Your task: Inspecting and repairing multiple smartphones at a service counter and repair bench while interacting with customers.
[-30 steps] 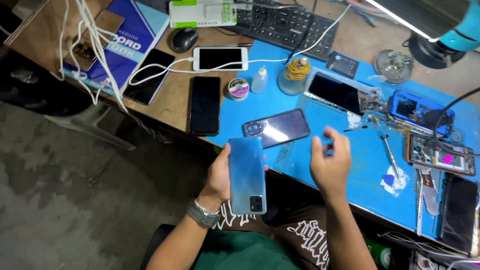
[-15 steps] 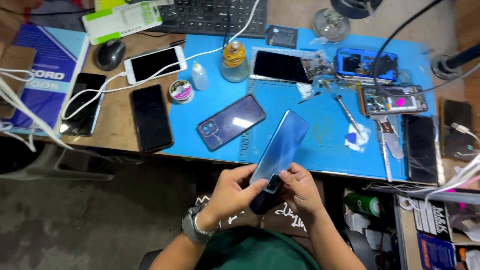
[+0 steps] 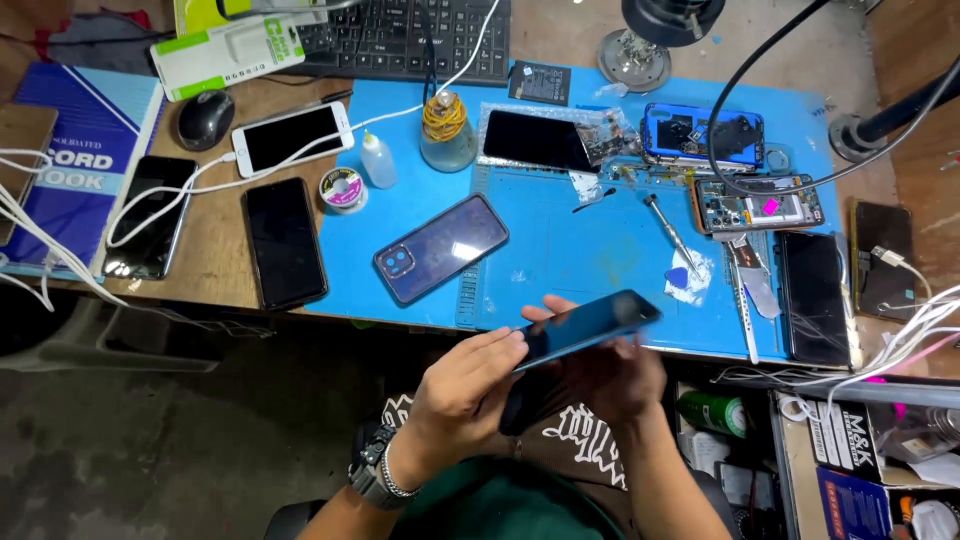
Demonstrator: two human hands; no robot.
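Left hand (image 3: 470,385): pinched on the blue phone (image 3: 585,328), tilted for inspection.
Right hand (image 3: 615,375): cupped beneath, supporting it.
Tabletop (image 3: 215,270): purple phone (image 3: 441,248) laid aside.

Both forearms angle inward, the left hand (image 3: 468,385) with fingers curled in a grip, touching the right hand (image 3: 610,375).

It was a phone repair workshop: a blue mat (image 3: 600,260) on the bench (image 3: 215,270) carried opened phones (image 3: 755,205), a screwdriver (image 3: 670,232) and solder wire (image 3: 342,187).

Wooden desk (image 3: 215,265) over bare grey floor (image 3: 150,450)
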